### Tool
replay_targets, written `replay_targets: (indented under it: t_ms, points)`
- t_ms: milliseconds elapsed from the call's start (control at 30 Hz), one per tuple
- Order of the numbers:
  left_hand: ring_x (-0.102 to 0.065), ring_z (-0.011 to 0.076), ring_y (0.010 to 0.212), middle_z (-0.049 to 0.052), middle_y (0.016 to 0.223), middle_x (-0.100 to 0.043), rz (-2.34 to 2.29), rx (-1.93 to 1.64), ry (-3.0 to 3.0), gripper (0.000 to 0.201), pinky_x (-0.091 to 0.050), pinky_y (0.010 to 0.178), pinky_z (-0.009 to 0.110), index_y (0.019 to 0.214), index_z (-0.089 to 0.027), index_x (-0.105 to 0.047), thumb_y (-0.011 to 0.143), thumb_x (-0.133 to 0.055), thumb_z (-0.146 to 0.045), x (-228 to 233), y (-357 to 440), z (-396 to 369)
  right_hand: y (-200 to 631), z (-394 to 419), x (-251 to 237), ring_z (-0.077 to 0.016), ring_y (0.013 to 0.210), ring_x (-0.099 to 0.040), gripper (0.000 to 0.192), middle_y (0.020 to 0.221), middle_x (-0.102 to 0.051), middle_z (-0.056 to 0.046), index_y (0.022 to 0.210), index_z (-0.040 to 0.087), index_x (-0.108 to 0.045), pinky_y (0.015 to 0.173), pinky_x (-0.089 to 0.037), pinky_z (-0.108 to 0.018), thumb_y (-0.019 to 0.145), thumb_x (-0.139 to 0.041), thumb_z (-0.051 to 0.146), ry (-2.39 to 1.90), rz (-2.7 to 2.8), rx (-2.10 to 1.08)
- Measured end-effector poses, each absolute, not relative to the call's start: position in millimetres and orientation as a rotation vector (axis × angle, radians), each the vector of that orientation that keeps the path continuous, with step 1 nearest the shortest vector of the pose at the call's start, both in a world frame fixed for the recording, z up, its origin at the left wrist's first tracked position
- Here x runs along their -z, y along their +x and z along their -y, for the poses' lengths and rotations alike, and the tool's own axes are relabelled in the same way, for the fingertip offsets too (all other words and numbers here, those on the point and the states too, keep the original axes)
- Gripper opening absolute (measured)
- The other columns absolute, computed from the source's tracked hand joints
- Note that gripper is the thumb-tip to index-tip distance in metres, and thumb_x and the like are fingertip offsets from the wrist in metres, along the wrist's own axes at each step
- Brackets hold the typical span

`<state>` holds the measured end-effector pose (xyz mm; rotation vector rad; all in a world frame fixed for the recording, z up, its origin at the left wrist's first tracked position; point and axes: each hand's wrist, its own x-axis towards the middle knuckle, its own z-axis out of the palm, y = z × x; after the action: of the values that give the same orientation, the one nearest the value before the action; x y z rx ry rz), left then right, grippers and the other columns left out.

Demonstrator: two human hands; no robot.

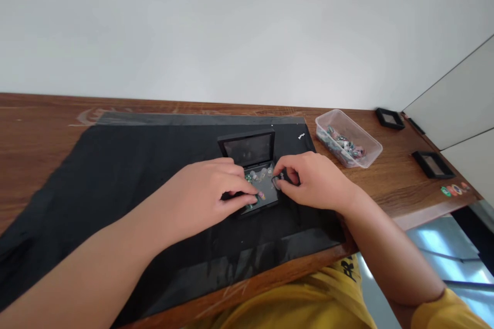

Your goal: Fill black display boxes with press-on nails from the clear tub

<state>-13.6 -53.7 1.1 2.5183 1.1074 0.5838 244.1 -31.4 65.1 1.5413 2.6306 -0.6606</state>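
Observation:
A small black hinged case (pixel 266 197) lies on the black mat with its lid (pixel 248 149) raised, a window set in the lid. Small clear, green and purple pieces lie around the edges of its grey inner panel. My left hand (pixel 216 185) reaches over the case's left side, thumb and forefinger pinched at a small pink and yellow piece (pixel 262 195). At the right edge, my right hand (pixel 309 177) is closed, its thumb and forefinger at a small dark-rimmed piece (pixel 276 182); its kind is too small to tell.
A clear plastic tub (pixel 368 151) of small wrapped pieces stands right of the mat (pixel 154 164). Two black frames (pixel 389 119) lie farther right, near several round coloured stickers (pixel 455 189). A white scrap (pixel 301 136) rests on the mat. A wall rises behind the wooden table (pixel 397 180).

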Motion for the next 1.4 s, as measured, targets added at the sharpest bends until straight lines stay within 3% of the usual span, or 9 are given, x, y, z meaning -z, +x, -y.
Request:
replay_targets:
  t_ms: [167, 367, 633, 867, 1033, 1167, 1300, 1400]
  points:
    - [-0.073, 0.0203, 0.078, -0.001, 0.079, -0.080, -1.135, -0.612, 2.496, 0.026, -0.053, 0.073, 0.031, 0.100, -0.039, -0.094, 0.109, -0.070, -0.045, -2.3, -17.3, 53.0, 249.5, 31.5, -70.9, -0.0184, 0.081, -0.061, 0.028, 0.089, -0.074, 0.000, 0.125, 0.021, -0.077, 0.073, -0.033, -0.029, 0.097, -0.081, 0.021, 1.558, -2.544, 0.603]
    - [-0.070, 0.0208, 0.073, -0.001, 0.076, -0.076, -1.204, -0.656, 2.431, 0.035, -0.051, 0.069, 0.032, 0.099, -0.037, -0.092, 0.108, -0.066, -0.058, -7.3, -14.6, 54.8, 246.6, 30.7, -71.4, -0.0160, 0.076, -0.060, 0.030, 0.087, -0.074, 0.002, 0.129, 0.025, -0.079, 0.073, -0.032, -0.029, 0.099, -0.081, 0.020, 1.519, -2.536, 0.687]
    - [-0.065, 0.0196, 0.063, -0.002, 0.066, -0.066, -1.290, -0.653, 2.392, 0.040, -0.049, 0.064, 0.032, 0.101, -0.036, -0.091, 0.106, -0.062, -0.064, -14.1, -11.6, 57.3, 243.8, 31.2, -67.6, -0.0155, 0.073, -0.059, 0.012, 0.079, -0.072, 0.003, 0.112, 0.022, -0.082, 0.072, -0.031, -0.029, 0.100, -0.081, 0.022, 1.513, -2.529, 0.709]
    - [-0.067, 0.0209, 0.064, -0.002, 0.067, -0.068, -1.288, -0.676, 2.404, 0.039, -0.051, 0.064, 0.033, 0.102, -0.037, -0.090, 0.106, -0.063, -0.064, -11.8, -11.8, 58.7, 242.0, 33.6, -67.1, -0.0173, 0.076, -0.060, 0.005, 0.083, -0.075, -0.001, 0.106, 0.020, -0.080, 0.071, -0.031, -0.030, 0.106, -0.075, 0.023, 1.421, -2.587, 0.689]
    - [-0.069, 0.0202, 0.066, -0.002, 0.070, -0.071, -1.277, -0.667, 2.419, 0.037, -0.055, 0.066, 0.032, 0.101, -0.037, -0.089, 0.106, -0.064, -0.063, -11.5, -12.5, 57.8, 243.8, 32.9, -66.0, -0.0158, 0.073, -0.057, 0.012, 0.082, -0.073, 0.000, 0.095, 0.021, -0.077, 0.070, -0.029, -0.030, 0.106, -0.072, 0.018, 1.316, -2.646, 0.736]
    - [-0.071, 0.0187, 0.066, -0.003, 0.074, -0.074, -1.325, -0.686, 2.439, 0.044, -0.058, 0.065, 0.030, 0.106, -0.037, -0.090, 0.106, -0.059, -0.068, -15.6, -18.3, 56.9, 244.9, 30.3, -67.6, -0.0161, 0.076, -0.060, 0.015, 0.086, -0.075, 0.000, 0.100, 0.021, -0.074, 0.072, -0.030, -0.030, 0.112, -0.066, 0.020, 1.217, -2.638, 0.837]
    - [-0.070, 0.0173, 0.065, -0.004, 0.073, -0.074, -1.373, -0.712, 2.451, 0.051, -0.056, 0.064, 0.029, 0.106, -0.036, -0.090, 0.109, -0.053, -0.070, -16.0, -21.0, 57.2, 242.2, 30.9, -69.2, -0.0209, 0.086, -0.068, 0.023, 0.099, -0.081, -0.007, 0.110, 0.019, -0.072, 0.072, -0.029, -0.032, 0.120, -0.052, 0.023, 1.247, -2.535, 0.666]
    - [-0.071, 0.0190, 0.061, -0.002, 0.071, -0.076, -1.328, -0.679, 2.456, 0.048, -0.054, 0.060, 0.031, 0.104, -0.035, -0.091, 0.110, -0.055, -0.067, -10.3, -18.9, 56.5, 239.5, 32.6, -67.8, -0.0235, 0.090, -0.071, 0.023, 0.102, -0.082, -0.009, 0.116, 0.019, -0.072, 0.071, -0.027, -0.033, 0.121, -0.051, 0.027, 1.291, -2.508, 0.546]
